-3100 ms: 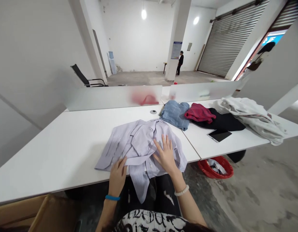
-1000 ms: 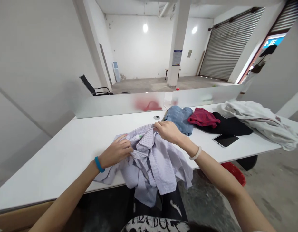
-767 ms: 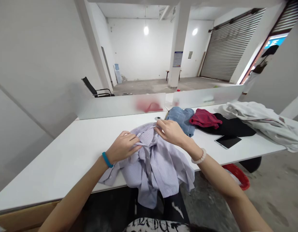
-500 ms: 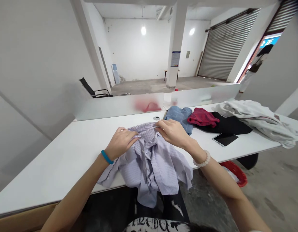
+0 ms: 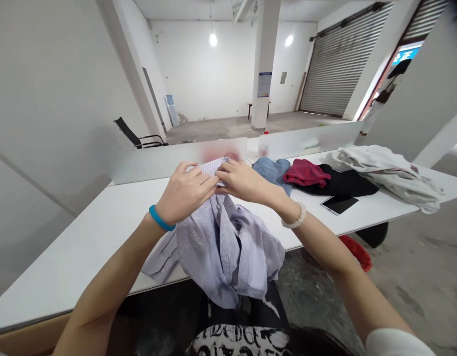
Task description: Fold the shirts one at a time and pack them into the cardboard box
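A pale striped button-up shirt hangs from both hands at its collar end. Its lower part drapes over the front edge of the white table, with one sleeve lying to the left. My left hand, with a blue band at the wrist, is closed on the left side of the collar. Close beside it, my right hand, wearing a beaded bracelet, pinches the collar too. The fingers of the two hands nearly meet, and they cover part of the collar.
Right of the shirt lie folded blue denim, a red garment, a black garment, a pale grey garment and a phone. A frosted divider runs along the back. A red basket stands on the floor.
Both hands have come together and lifted the collar higher. The shirt's upper part is now pulled up, with the button front hanging below the hands.
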A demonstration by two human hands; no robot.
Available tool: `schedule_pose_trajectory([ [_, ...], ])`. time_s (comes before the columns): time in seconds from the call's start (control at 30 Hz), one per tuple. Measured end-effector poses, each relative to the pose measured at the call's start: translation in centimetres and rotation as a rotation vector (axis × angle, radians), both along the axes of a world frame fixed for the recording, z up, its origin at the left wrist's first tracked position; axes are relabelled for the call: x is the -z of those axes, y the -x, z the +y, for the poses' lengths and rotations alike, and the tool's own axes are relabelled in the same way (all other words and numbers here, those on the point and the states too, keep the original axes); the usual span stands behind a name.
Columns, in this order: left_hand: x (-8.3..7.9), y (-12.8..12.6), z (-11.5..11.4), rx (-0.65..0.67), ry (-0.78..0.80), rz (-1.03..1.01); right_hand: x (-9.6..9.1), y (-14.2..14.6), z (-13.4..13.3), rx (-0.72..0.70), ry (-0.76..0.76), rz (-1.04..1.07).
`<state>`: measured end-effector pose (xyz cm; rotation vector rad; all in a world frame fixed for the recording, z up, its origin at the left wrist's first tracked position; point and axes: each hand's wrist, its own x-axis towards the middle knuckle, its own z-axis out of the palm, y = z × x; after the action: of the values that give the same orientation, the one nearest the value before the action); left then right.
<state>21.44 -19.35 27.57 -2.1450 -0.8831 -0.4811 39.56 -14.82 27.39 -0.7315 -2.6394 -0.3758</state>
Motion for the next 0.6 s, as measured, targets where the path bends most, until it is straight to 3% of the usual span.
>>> schedule_pose_trajectory([
  [0.1, -0.5, 0.0, -0.5, 0.005, 0.021, -0.068, -1.4, -0.2, 0.8, -0.064, 0.097, -0.019],
  [0.23, 0.0, -0.2, -2.1, 0.038, 0.028, -0.036, -3.2, -0.5, 0.4, -0.319, 0.257, -0.212],
  [0.3, 0.3, -0.3, -3.1, 0.079, 0.050, -0.027, -3.5, 0.0, 0.2, -0.404, 0.369, -0.363],
  [0.4, 0.9, -0.1, -4.4, 0.121, 0.163, -0.118, -3.0, 1.1, -0.2, -0.414, 0.489, -0.501],
  [0.5, 2.7, 0.7, -5.4, 0.183, 0.347, -0.357, -1.9, 1.7, -0.7, -0.400, 0.428, -0.490],
  [0.6, 6.5, 2.2, -6.3, 0.229, 0.473, -0.804, -1.2, 1.4, -1.6, -0.302, 0.218, -0.424],
])
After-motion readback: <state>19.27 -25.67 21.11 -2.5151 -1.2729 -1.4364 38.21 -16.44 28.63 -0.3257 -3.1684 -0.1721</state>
